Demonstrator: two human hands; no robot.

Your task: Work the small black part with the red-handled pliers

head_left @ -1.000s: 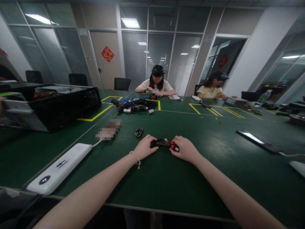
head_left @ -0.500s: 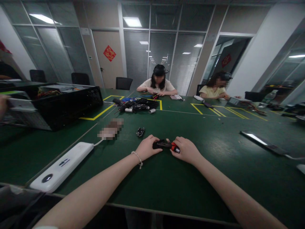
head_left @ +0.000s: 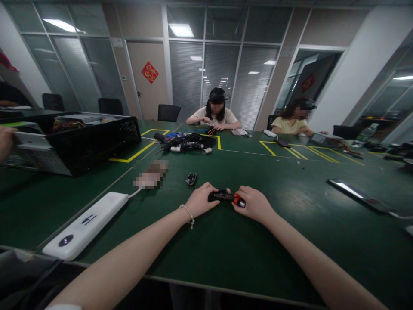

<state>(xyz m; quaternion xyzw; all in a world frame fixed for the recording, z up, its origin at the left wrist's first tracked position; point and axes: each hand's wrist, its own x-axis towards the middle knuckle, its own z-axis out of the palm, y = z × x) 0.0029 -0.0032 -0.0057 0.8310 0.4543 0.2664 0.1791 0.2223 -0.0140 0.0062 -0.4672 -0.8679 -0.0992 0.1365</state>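
Note:
Both of my hands meet over the green table (head_left: pixel 226 249) around a small black part (head_left: pixel 220 196) with a red end (head_left: pixel 238 200). My left hand (head_left: pixel 200 200), with a bead bracelet at the wrist, is closed on the black end. My right hand (head_left: pixel 254 203) is closed on the red end. The part lies low, at or just above the table top; I cannot tell whether it touches. A small black piece (head_left: pixel 191 178) lies on the table just beyond my left hand.
A white power bank (head_left: pixel 84 224) with a cable lies at front left. An open black computer case (head_left: pixel 80 140) stands at far left. A heap of cables and parts (head_left: pixel 185 143) sits mid-table. Two people work at the far side. A phone (head_left: pixel 356 192) lies at right.
My hands and the part have stayed together with almost no motion. The view has drifted slightly, so everything sits a little further right and lower in the picture.

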